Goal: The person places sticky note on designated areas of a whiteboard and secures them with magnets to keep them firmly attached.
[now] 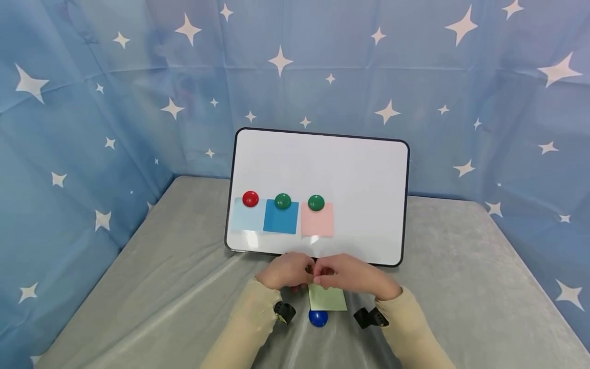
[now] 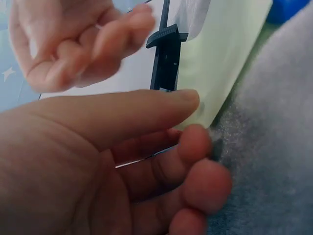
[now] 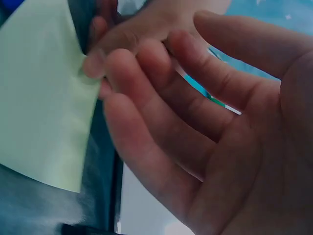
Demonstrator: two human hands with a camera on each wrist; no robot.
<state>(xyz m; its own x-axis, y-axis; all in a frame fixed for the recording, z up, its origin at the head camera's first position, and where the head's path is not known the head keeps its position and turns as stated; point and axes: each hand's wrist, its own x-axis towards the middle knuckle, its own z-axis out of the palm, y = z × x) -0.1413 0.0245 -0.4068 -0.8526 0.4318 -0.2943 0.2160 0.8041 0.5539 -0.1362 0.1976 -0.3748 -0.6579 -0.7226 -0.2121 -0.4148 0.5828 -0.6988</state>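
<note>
A pale yellow-green sticky note (image 1: 328, 300) is below both hands, just in front of the whiteboard. My left hand (image 1: 287, 270) pinches its edge between thumb and fingers, seen closely in the left wrist view. Beside it, my right hand (image 1: 352, 275) has loosely bent fingers with nothing between them; in the right wrist view its fingertips (image 3: 120, 110) are close to the left hand's thumb. A round blue magnet (image 1: 318, 319) lies on the cloth at the note's near edge, partly covered by it.
The black-framed whiteboard (image 1: 364, 205) leans back on a grey cloth (image 1: 465, 287). A red magnet (image 1: 250, 199) is on a light blue note (image 1: 248, 219), one green magnet (image 1: 282, 201) on a blue note (image 1: 280, 221), another on a pink note (image 1: 317, 223). Behind hangs a starry curtain (image 1: 322, 97).
</note>
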